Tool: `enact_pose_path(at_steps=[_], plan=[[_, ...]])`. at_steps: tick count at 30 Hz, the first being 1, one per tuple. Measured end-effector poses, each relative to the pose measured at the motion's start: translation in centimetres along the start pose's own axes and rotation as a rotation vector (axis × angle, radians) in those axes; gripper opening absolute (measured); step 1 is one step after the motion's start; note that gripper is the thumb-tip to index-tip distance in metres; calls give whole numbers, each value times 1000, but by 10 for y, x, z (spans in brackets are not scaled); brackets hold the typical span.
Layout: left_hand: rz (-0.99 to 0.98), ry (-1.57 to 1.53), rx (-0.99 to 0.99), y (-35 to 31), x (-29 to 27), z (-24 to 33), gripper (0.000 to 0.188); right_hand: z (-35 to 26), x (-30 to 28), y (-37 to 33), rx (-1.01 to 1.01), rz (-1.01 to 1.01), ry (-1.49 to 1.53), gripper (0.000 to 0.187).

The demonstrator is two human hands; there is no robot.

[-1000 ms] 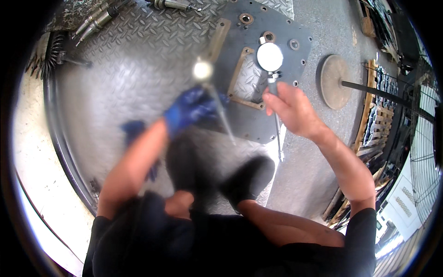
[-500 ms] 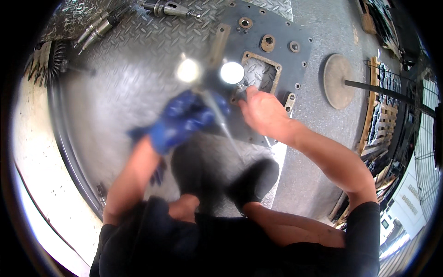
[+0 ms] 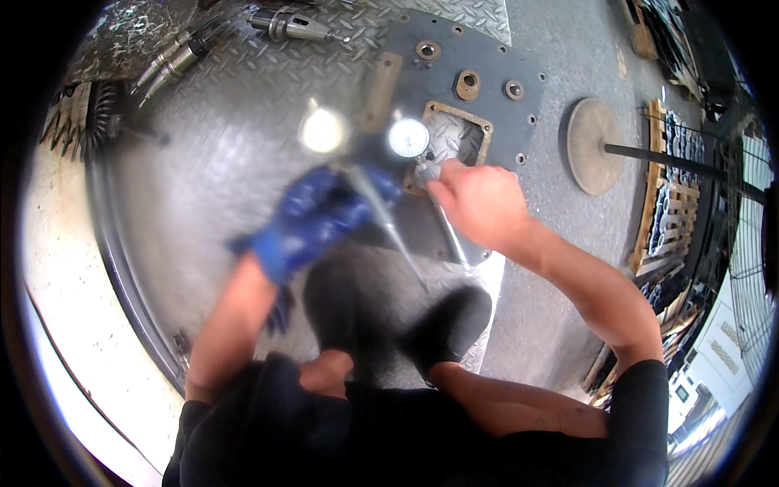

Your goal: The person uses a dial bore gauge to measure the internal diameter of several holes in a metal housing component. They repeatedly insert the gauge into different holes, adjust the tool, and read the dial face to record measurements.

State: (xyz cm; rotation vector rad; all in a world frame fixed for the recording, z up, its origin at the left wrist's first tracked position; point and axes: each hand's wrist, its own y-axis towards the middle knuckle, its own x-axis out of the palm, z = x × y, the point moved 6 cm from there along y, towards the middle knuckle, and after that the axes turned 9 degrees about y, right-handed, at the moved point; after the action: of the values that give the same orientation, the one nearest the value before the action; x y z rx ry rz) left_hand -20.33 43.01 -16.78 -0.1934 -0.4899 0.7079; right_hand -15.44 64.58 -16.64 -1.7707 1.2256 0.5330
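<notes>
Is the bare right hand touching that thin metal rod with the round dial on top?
Touching. In the head view the right hand has its fingers closed around the thin metal rod just below the round dial, with no gap showing.

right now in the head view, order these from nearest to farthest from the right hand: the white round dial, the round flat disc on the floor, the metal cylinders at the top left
From the right hand:
1. White round dial, just up and left of it.
2. Round flat disc, off to its right on the concrete.
3. Metal cylinders, far up left on the tread plate.
</notes>
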Motion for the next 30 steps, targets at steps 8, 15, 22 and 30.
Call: enact_pose_path(at_steps=[8, 15, 22, 30], plan=[[49, 91, -108, 5, 24, 7, 38, -48, -15, -28, 76, -16, 862, 25], [23, 357, 13, 4, 49, 6, 37, -43, -31, -54, 68, 12, 669, 21], [42, 709, 247, 12, 34, -6, 31, -1, -128, -81, 104, 477, 856, 20], [74, 1181, 386, 16, 19, -81, 24, 34, -120, -19, -46, 895, 830, 24]])
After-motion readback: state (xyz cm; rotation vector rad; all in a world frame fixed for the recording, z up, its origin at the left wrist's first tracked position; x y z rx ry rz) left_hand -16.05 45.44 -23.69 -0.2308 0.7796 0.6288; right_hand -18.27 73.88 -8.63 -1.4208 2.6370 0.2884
